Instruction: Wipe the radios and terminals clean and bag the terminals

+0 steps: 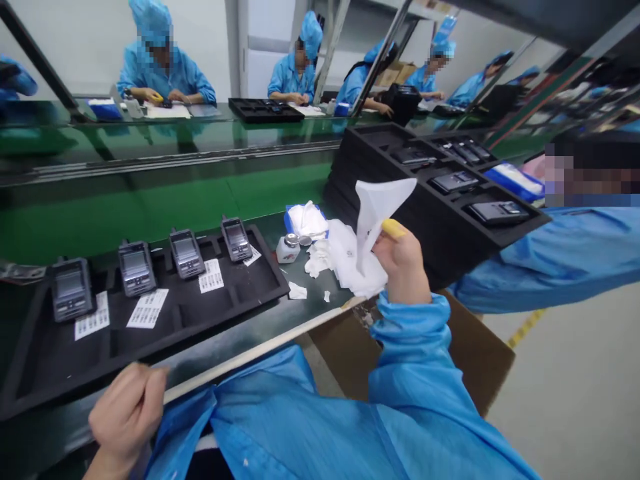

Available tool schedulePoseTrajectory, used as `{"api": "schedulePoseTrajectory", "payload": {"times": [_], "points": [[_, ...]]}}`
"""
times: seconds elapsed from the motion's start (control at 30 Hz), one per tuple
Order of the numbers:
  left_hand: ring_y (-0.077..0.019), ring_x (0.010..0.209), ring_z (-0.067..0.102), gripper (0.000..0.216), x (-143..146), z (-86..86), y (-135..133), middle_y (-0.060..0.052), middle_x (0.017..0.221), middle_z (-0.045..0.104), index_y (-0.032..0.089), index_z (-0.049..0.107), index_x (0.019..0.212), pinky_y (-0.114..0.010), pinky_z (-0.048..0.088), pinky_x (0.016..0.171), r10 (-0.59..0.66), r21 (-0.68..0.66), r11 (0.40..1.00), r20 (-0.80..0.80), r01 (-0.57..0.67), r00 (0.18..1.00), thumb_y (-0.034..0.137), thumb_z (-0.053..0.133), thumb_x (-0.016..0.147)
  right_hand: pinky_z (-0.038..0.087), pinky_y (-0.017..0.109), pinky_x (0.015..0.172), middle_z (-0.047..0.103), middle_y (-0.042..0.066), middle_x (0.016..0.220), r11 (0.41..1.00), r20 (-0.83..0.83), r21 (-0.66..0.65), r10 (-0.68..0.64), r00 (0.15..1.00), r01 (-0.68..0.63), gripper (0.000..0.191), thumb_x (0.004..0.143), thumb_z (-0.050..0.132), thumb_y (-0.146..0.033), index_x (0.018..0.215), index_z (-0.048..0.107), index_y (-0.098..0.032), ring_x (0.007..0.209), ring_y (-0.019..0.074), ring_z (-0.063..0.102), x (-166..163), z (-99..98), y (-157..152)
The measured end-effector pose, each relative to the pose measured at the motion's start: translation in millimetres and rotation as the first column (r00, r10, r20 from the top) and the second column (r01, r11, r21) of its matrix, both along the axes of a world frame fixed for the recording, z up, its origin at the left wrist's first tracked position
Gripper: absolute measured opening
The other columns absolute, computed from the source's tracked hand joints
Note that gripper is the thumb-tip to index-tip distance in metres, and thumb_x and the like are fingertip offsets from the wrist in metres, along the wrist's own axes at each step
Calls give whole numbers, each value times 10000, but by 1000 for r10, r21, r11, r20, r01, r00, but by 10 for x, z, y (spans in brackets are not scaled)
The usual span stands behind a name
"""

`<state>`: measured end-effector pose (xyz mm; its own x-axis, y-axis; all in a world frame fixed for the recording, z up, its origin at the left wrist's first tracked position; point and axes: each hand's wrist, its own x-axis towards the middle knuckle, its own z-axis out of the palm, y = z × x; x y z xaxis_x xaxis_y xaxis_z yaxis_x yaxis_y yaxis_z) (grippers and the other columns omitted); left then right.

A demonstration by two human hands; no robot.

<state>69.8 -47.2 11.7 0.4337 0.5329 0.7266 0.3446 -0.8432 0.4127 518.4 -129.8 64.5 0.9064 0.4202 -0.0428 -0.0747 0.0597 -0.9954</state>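
My right hand [403, 257], a yellow cover on one fingertip, pinches a thin white sheet [373, 213] that stands up bent and curled. Below it, more translucent white sheets [347, 257] lie on the bench. My left hand [130, 407] is closed in a fist near the bench edge, in front of a black foam tray [210, 320]; whatever it may hold is hidden. Several dark handheld devices with stub antennas, one of them a device [136, 268] left of the middle, rest along the tray's back. Printed label sheets, such as one label sheet [147, 309], lie beside them.
A small white bottle [288, 249] with a metal cap stands beside a blue pack of white wipes [306, 220] and crumpled tissue [319, 259]. Stacked black trays [400, 200] with devices rise on the right. A co-worker's blue sleeve [565, 260] reaches in there. Co-workers sit across the bench.
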Motion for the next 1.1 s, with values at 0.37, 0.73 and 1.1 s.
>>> {"api": "schedulePoseTrajectory", "payload": {"times": [0.37, 0.73, 1.1], "points": [[-306, 922, 671, 704, 902, 450, 439, -134, 883, 738, 119, 714, 878, -405, 519, 835, 148, -831, 140, 555, 538, 819, 680, 784, 459, 546, 300, 651, 712, -11, 709, 460, -348, 249, 863, 365, -852, 320, 505, 799, -393, 738, 653, -228, 755, 199, 682, -2217, -223, 838], [-221, 687, 670, 603, 317, 169, 596, -76, 744, 737, 114, 723, 782, -332, 524, 673, 524, -927, 257, 370, 272, 767, 532, 874, 374, 412, 368, 1045, 664, 66, 1184, 650, 228, -472, 743, 629, -596, 234, 762, 628, -235, 986, 681, -195, 1127, 195, 583, -1623, -81, 1878], [-198, 556, 621, 594, 128, 214, 580, -72, 635, 700, 120, 695, 650, -297, 480, 530, 526, -935, 275, 341, 223, 779, 614, 830, 351, 535, 334, 788, 670, 34, 931, 412, 54, -706, 843, 536, -576, 211, 861, 605, -333, 912, 652, -134, 841, 144, 628, -1434, -105, 2489]]}}
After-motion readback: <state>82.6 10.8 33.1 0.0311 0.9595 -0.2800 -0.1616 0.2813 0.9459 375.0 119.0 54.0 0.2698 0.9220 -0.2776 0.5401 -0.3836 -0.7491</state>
